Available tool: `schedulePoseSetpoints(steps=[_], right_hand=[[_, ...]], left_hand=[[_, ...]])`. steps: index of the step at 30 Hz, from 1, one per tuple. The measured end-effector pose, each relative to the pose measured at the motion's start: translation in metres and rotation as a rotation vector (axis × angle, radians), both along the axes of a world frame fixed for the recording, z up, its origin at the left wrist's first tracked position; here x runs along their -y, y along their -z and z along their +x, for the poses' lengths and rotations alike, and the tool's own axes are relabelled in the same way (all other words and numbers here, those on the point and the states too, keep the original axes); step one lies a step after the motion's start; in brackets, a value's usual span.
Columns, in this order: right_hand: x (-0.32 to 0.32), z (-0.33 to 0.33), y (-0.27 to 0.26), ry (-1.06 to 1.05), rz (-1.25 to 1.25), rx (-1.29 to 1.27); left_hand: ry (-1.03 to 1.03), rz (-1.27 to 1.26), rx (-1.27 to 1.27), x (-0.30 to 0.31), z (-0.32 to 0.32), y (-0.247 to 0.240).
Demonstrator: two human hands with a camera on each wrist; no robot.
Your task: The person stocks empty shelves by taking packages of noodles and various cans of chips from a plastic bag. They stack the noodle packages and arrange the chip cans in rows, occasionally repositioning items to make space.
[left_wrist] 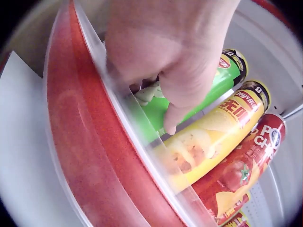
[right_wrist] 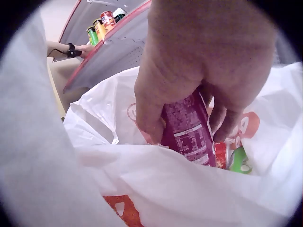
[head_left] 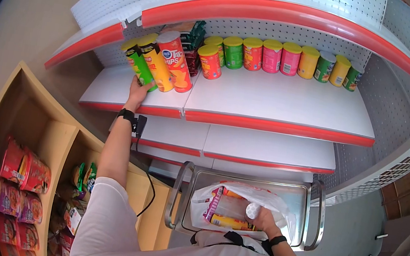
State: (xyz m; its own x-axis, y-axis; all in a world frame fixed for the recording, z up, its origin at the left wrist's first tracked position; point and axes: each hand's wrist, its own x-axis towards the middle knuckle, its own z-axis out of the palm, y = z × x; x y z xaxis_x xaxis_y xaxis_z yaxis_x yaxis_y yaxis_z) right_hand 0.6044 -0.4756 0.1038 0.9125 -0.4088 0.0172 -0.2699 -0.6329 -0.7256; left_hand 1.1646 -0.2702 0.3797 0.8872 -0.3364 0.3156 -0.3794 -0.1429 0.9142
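The lower part of a green Lay's canister [head_left: 141, 68] is held by the left hand [head_left: 138, 91] near the front edge of a white shelf [head_left: 283, 102]; the grip is clamped around the canister, with the thumb laid along its side. A yellow Lay's canister [head_left: 158, 67] is placed just beside it, followed by a red potato chip canister [head_left: 176, 63]. Farther right, a row of shorter lidded canisters [head_left: 271, 57] is lined up toward the back.

Below, a purple canister [right_wrist: 187, 127] is held by the right hand [head_left: 266, 221] at the opening of a white plastic bag [head_left: 284, 210]; that grip is closed around it between thumb and fingers. A yellow canister [head_left: 228, 222] is seen lying inside. The bag is carried on a metal cart [head_left: 302, 193]. At the left, red noodle tubs [head_left: 38, 174] are stacked in a wooden shelf unit [head_left: 60, 135].
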Motion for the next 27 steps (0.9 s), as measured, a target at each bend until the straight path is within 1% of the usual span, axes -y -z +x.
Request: schedulePoseSetpoints(steps=[4, 6, 9, 11, 12, 13, 14, 15, 16, 17, 18, 19, 20, 21, 22, 23, 24, 25, 26, 27], right_hand=[[0.002, -0.001, -0.005, -0.002, 0.056, -0.044], [0.001, 0.000, -0.011, -0.019, 0.050, 0.022], [0.001, -0.001, -0.019, -0.034, 0.092, 0.044], [-0.001, -0.002, -0.018, -0.020, 0.060, 0.021], [-0.001, -0.002, -0.017, -0.005, 0.028, -0.003], [-0.003, 0.000, -0.030, -0.005, 0.028, -0.003], [-0.004, 0.003, -0.045, -0.012, 0.010, -0.105], [-0.004, 0.005, -0.068, -0.019, -0.009, -0.207], [-0.003, 0.009, -0.096, -0.014, -0.011, -0.205], [-0.004, 0.014, -0.128, -0.048, 0.055, -0.176], [-0.005, 0.018, -0.151, -0.079, 0.125, -0.146], [-0.007, 0.020, -0.161, -0.076, 0.138, -0.006], [-0.010, 0.025, -0.176, -0.066, 0.149, -0.006], [-0.014, 0.030, -0.195, -0.065, 0.232, 0.152], [-0.019, 0.037, -0.210, -0.066, 0.315, 0.308], [-0.023, 0.042, -0.224, -0.075, 0.325, 0.300], [-0.029, 0.046, -0.236, -0.067, 0.365, 0.350], [-0.033, 0.051, -0.242, -0.058, 0.402, 0.402], [-0.037, 0.056, -0.243, -0.074, 0.407, 0.391], [-0.039, 0.061, -0.244, -0.108, 0.481, 0.504]], left_hand=[[-0.025, 0.017, 0.026, 0.003, 0.002, 0.003], [-0.028, 0.022, 0.029, 0.003, 0.002, 0.003], [-0.019, 0.023, 0.022, 0.002, -0.001, 0.000], [-0.008, 0.018, 0.014, 0.003, -0.003, 0.000], [-0.096, 0.053, 0.084, 0.004, -0.003, 0.002], [-0.184, 0.087, 0.154, 0.004, -0.004, 0.002], [-0.184, 0.087, 0.153, 0.000, -0.007, 0.002], [-0.352, -0.013, 0.323, -0.007, -0.016, -0.001], [-0.516, -0.117, 0.497, -0.012, -0.029, -0.008], [-0.462, -0.144, 0.514, -0.017, -0.057, -0.014], [-0.403, -0.167, 0.531, -0.024, -0.101, -0.018], [-0.262, -0.117, 0.451, -0.023, -0.152, -0.016], [0.044, -0.053, 0.493, -0.021, -0.199, -0.007], [0.250, 0.252, 0.217, -0.024, -0.249, 0.013], [0.661, 0.293, 0.349, -0.011, -0.297, 0.009], [0.828, 0.299, 0.181, -0.001, -0.339, 0.017], [0.879, 0.360, 0.107, 0.009, -0.371, 0.018], [0.865, 0.359, 0.095, 0.005, -0.378, 0.034], [0.767, 0.376, -0.015, 0.000, -0.380, 0.057], [0.670, 0.388, -0.119, -0.003, -0.379, 0.071]])
